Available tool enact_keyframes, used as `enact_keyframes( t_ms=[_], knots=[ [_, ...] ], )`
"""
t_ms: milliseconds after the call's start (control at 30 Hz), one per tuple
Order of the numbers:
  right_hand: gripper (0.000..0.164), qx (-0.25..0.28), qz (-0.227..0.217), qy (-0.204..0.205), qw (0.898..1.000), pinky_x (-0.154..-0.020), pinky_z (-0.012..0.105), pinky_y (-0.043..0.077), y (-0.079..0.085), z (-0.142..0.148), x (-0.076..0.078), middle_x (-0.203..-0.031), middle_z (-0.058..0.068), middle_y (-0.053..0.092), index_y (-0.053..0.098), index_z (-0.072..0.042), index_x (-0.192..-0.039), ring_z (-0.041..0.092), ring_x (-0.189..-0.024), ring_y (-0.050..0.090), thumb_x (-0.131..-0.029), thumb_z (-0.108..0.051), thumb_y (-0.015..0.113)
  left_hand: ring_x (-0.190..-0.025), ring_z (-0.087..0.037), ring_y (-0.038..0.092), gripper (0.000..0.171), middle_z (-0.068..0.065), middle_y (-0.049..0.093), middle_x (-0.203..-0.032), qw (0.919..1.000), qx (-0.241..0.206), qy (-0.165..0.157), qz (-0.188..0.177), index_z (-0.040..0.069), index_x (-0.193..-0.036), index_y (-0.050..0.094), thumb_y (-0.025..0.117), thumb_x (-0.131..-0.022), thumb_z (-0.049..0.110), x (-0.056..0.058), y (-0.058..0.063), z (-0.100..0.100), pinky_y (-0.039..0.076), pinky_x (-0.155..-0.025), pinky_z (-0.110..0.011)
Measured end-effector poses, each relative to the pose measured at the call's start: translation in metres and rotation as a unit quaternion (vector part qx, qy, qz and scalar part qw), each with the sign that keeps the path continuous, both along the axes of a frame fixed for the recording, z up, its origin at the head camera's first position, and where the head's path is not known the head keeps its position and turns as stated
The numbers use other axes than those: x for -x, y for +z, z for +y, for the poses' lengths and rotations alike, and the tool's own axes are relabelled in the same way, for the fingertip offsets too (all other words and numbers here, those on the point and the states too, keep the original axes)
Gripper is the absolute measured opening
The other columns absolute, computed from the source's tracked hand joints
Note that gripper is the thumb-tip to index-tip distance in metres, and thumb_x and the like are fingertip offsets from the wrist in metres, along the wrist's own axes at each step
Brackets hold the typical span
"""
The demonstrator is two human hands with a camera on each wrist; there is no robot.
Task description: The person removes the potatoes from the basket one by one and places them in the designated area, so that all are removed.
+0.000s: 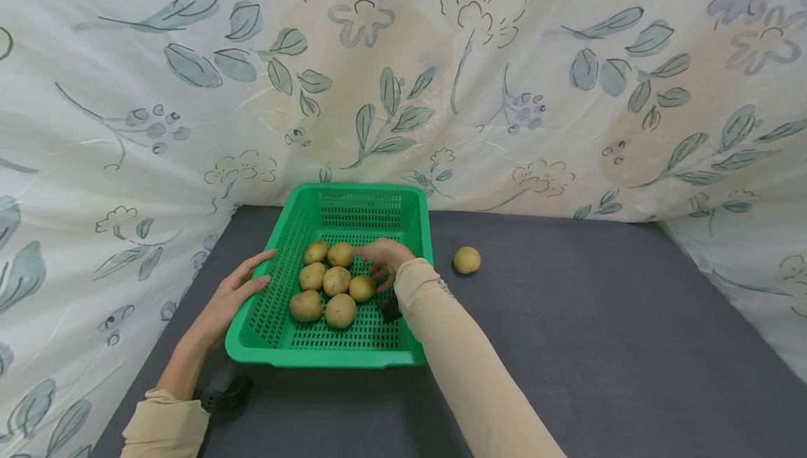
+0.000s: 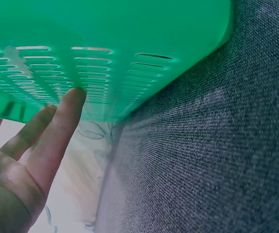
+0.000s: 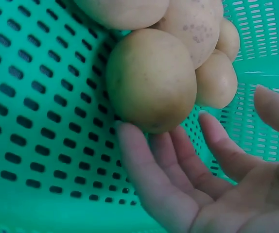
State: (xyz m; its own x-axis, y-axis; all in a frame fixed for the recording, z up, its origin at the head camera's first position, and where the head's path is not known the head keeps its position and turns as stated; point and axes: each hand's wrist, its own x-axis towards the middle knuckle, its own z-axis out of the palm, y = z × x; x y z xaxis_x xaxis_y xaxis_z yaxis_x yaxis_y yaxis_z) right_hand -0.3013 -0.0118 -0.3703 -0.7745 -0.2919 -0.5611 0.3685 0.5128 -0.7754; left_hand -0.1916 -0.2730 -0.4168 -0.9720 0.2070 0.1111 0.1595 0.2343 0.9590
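Note:
Several potatoes (image 1: pixel 337 281) lie in a group on the floor of a green plastic basket (image 1: pixel 328 358). My right hand (image 1: pixel 387 260) is inside the basket at the right of the group. In the right wrist view, its fingertips are at the lower side of one potato (image 3: pixel 151 80), with the thumb held apart and nothing gripped. My left hand (image 1: pixel 230 300) rests against the basket's left rim with fingers extended. The left wrist view shows two fingertips at the slotted outer wall (image 2: pixel 95 29). My right sleeve hides part of the basket's right side.
One more potato (image 1: pixel 466 260) lies on the dark grey cloth-covered table (image 1: pixel 599 332), right of the basket. A floral sheet (image 1: pixel 479 94) hangs behind the table and along both sides. Under my left wrist is a black device (image 1: pixel 227 396).

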Motion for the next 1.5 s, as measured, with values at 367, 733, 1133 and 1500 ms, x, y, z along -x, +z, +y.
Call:
enact_keyframes(
  t_ms=[367, 733, 1133, 1500],
  knots=[
    [0.057, -0.033, -0.021, 0.007, 0.999, -0.072, 0.043, 0.056, -0.004, -0.002, -0.002, -0.124, 0.028, 0.052, 0.05, 0.002, -0.131, 0.041, -0.109, 0.055, -0.085, -0.021, 0.074, -0.14, -0.044, -0.001, 0.052, -0.018, -0.001, -0.157, 1.0, 0.0, 0.001, -0.004, 0.013, -0.153, 0.023, 0.041, -0.104, 0.024, 0.001, 0.001, 0.001, 0.029, -0.102, -0.056],
    [0.044, -0.036, -0.044, 0.042, 0.998, -0.077, 0.038, 0.055, -0.008, -0.004, 0.001, -0.106, 0.024, 0.055, 0.051, 0.011, -0.121, 0.037, -0.102, 0.058, -0.086, -0.007, 0.071, -0.138, -0.045, 0.01, 0.052, -0.019, 0.001, -0.156, 1.0, 0.007, 0.0, -0.001, 0.014, -0.153, 0.023, 0.039, -0.105, 0.024, 0.001, 0.002, 0.001, 0.042, -0.091, -0.029],
    [0.044, -0.048, -0.032, 0.055, 0.997, -0.079, 0.037, 0.054, -0.009, -0.005, 0.0, -0.107, 0.022, 0.055, 0.052, 0.009, -0.121, 0.035, -0.097, 0.059, -0.085, -0.006, 0.072, -0.135, -0.046, 0.017, 0.052, -0.02, 0.002, -0.156, 0.9999, -0.006, 0.002, -0.011, 0.014, -0.153, 0.023, 0.04, -0.105, 0.024, -0.001, 0.002, 0.002, 0.046, -0.082, -0.019],
    [0.036, 0.01, -0.046, 0.038, 0.998, -0.071, 0.034, 0.056, 0.004, 0.008, 0.007, -0.105, 0.017, 0.056, 0.057, 0.006, -0.112, 0.031, -0.093, 0.06, -0.083, -0.005, 0.075, -0.137, -0.047, 0.01, 0.052, -0.019, 0.0, -0.156, 0.9999, -0.001, 0.003, -0.011, 0.014, -0.153, 0.023, 0.04, -0.105, 0.024, -0.002, 0.002, 0.002, 0.046, -0.081, -0.018]
  ],
)
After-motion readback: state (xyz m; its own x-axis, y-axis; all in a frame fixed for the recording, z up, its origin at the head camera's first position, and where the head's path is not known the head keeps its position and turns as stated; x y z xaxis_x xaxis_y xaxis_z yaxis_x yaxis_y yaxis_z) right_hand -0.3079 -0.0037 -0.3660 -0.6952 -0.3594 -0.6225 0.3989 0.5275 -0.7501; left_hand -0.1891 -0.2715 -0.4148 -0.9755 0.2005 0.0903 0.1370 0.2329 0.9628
